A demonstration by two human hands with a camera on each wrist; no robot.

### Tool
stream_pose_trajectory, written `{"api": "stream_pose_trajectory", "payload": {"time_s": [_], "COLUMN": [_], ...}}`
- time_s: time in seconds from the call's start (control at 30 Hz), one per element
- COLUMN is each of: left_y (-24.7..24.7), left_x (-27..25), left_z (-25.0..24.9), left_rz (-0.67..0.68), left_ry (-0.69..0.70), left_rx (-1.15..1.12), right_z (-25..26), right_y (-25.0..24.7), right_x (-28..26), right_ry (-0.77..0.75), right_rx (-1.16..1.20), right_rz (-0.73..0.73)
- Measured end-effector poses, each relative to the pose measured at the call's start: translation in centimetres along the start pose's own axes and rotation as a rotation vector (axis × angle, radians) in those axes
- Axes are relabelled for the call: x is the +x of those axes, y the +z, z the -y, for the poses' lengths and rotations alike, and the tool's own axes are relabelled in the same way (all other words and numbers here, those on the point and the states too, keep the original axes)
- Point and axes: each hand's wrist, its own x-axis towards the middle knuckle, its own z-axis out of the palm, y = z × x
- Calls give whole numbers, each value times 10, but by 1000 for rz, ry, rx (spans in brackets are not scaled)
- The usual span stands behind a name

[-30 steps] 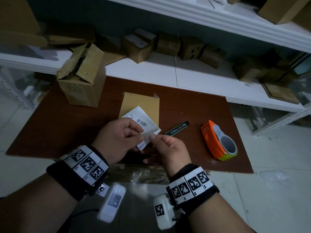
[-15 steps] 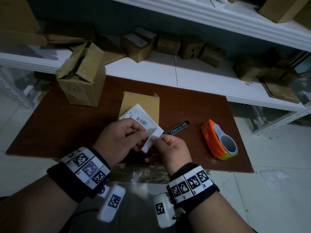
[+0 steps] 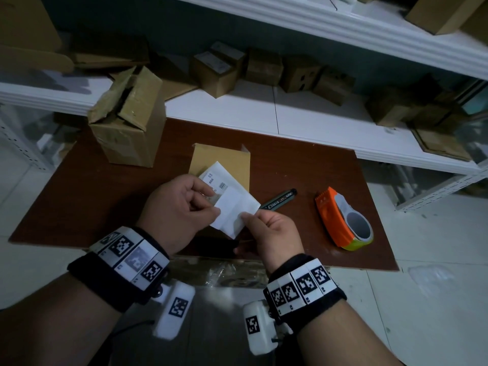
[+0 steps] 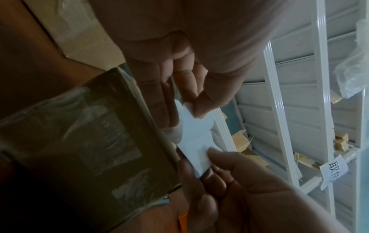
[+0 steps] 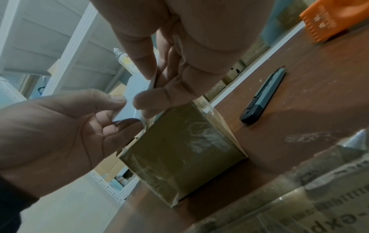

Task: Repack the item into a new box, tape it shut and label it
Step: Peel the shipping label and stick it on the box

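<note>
A small brown box (image 3: 221,159) sealed with clear tape stands on the brown board (image 3: 79,196). Just above it both hands hold a white shipping label (image 3: 219,180) with a barcode. My left hand (image 3: 212,202) pinches the printed label by its near edge. My right hand (image 3: 245,216) pinches the corner of a blank white layer (image 3: 235,210) that is peeled partly off it. The left wrist view has the left hand (image 4: 191,108) and the right hand (image 4: 211,157) on the label (image 4: 196,141), beside the box (image 4: 89,141). The right wrist view shows the same hold on the label (image 5: 131,100) above the box (image 5: 179,157).
An opened cardboard box (image 3: 126,122) stands at the board's back left. A dark utility knife (image 3: 280,198) and an orange tape dispenser (image 3: 343,220) lie right of the hands. Several small boxes (image 3: 264,67) sit on the white shelf (image 3: 237,109) behind. A taped carton (image 3: 219,270) lies under the board's near edge.
My right hand has drawn the blank white layer down and to the right, so more of it stands free of the printed label. The left hand keeps its pinch.
</note>
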Motion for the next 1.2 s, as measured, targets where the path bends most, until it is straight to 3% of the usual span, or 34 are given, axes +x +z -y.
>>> {"api": "stream_pose_trajectory", "payload": {"time_s": [0.23, 0.43, 0.77, 0.93, 1.2], "left_y": [-3, 0, 6, 9, 5], "left_x": [1, -3, -5, -6, 0], "left_z": [3, 3, 12, 10, 12], "left_rz": [-25, 65, 43, 45, -51], "left_ry": [16, 116, 54, 108, 6], "left_rx": [-3, 100, 143, 206, 62], "right_z": [0, -1, -2, -7, -7], "right_y": [-2, -2, 1, 0, -4], "right_x": [0, 1, 1, 3, 8], "right_ry": [-12, -16, -2, -38, 13], "right_rx": [-17, -30, 37, -20, -5], "right_rz": [-16, -18, 13, 24, -38]}}
